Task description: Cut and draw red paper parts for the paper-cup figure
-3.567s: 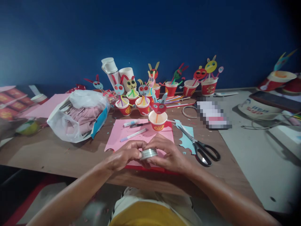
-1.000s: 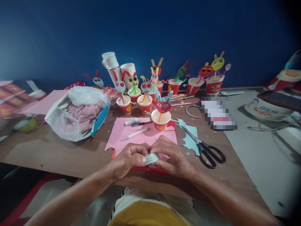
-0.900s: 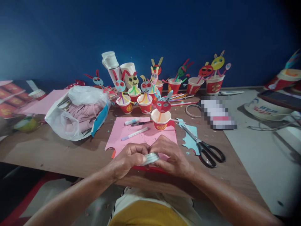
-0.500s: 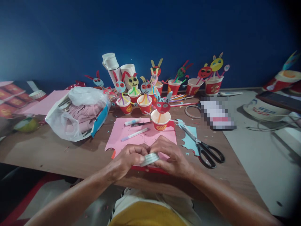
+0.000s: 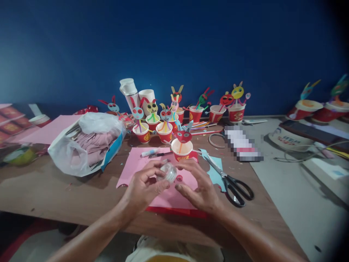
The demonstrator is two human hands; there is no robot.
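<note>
My left hand (image 5: 143, 186) grips a small round tape roll (image 5: 168, 171), lifted and tilted above the pink paper sheet (image 5: 141, 165). My right hand (image 5: 198, 185) hovers just right of the roll with its fingers spread and curved, holding nothing. A tiny red dot piece (image 5: 179, 178) lies on the pink sheet between the hands. Just beyond them stands a red paper cup with a red bunny-face stick (image 5: 181, 147). Black-handled scissors (image 5: 231, 182) lie to the right on a blue paper cut-out (image 5: 214, 173).
Several decorated cups with face sticks (image 5: 163, 127) line the back of the wooden table (image 5: 54, 193). A plastic bag of pink paper (image 5: 87, 142) lies left. A stack of white cups (image 5: 129, 89) leans at the back. Pens (image 5: 149, 153) rest on the pink sheet.
The left hand has lifted and tilted the tape roll upward, and the right hand has let go of it and opened. The head has tipped, shifting the view.
</note>
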